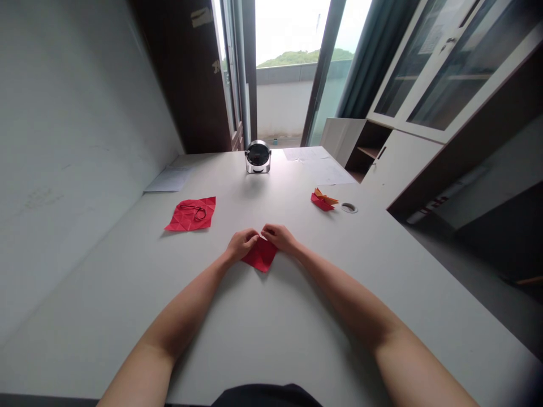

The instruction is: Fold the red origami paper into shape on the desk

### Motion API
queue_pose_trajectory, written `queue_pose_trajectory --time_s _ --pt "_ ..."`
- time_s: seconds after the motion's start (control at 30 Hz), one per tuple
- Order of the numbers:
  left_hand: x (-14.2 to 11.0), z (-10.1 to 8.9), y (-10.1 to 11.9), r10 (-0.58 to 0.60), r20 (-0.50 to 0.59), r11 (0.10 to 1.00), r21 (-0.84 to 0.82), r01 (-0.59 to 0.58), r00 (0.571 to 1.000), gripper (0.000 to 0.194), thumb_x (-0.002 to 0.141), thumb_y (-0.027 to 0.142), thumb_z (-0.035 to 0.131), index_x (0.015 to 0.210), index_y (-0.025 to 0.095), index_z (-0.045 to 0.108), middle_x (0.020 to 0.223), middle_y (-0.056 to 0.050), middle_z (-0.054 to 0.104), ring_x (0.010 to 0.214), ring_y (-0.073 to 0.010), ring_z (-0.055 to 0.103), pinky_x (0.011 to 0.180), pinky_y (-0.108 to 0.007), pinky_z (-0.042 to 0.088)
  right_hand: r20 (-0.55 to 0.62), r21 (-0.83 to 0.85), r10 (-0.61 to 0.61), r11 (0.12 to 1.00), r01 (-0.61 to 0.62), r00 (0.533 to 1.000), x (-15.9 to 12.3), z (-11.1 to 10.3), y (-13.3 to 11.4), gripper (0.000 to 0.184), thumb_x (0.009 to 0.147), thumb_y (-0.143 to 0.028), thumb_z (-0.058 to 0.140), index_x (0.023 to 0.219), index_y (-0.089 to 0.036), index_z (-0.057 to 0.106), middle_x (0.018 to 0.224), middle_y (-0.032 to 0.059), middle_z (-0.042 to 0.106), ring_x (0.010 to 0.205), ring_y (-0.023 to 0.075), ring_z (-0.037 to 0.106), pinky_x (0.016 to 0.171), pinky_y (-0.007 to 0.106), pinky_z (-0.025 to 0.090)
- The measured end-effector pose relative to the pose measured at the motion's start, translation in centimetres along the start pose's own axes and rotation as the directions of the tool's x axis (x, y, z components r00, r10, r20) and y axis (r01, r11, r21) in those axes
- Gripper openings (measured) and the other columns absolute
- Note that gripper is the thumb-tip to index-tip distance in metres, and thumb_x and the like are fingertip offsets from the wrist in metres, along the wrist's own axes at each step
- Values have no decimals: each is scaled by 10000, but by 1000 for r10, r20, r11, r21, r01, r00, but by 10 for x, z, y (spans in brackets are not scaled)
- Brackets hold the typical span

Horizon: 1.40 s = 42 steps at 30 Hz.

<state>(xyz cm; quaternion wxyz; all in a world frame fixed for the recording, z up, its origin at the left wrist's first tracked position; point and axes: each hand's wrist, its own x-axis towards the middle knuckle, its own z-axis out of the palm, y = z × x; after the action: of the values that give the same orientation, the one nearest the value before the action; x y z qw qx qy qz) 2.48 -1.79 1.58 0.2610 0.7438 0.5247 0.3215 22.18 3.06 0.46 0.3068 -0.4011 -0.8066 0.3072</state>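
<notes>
A small red sheet of folding paper (261, 255) lies on the white table in front of me, one corner pointing toward me. My left hand (243, 243) is closed on its upper left edge, thumb and fingers pinched together. At the upper right edge my right hand (278, 236) pinches the same paper, its fingers curled. The two hands nearly meet at the paper's far corner. Fingertips partly hide the far edge, so any fold there cannot be made out.
To the left lies a creased red paper (190, 215) with a thin black cord (199, 213) on it. On the right are red and orange folded papers (323, 200) and a cable hole (349, 208). A round black device (258, 155) stands farther back, near white sheets (324, 168).
</notes>
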Motion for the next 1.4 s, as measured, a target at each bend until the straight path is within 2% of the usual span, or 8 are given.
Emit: queue_pose_trajectory --time_s 0.33,1.4 --pt "-1 -1 3 -37 1 999 24 37 999 254 899 336 496 945 203 708 785 -3 691 715 -142 581 676 -234 426 -3 8 9 1000 -9 1000 -1 -1 -2 248 859 -380 529 742 -183 624 611 -28 533 588 111 397 566 235 296" --pt "-1 -3 3 3 -4 1000 10 -3 1000 231 894 317 507 946 209 705 803 -1 694 709 -142 576 684 -236 427 0 -10 15 1000 -15 1000 -1 -2 -2 251 867 -387 531 765 -185 640 626 -27 560 599 112 418 586 239 309"
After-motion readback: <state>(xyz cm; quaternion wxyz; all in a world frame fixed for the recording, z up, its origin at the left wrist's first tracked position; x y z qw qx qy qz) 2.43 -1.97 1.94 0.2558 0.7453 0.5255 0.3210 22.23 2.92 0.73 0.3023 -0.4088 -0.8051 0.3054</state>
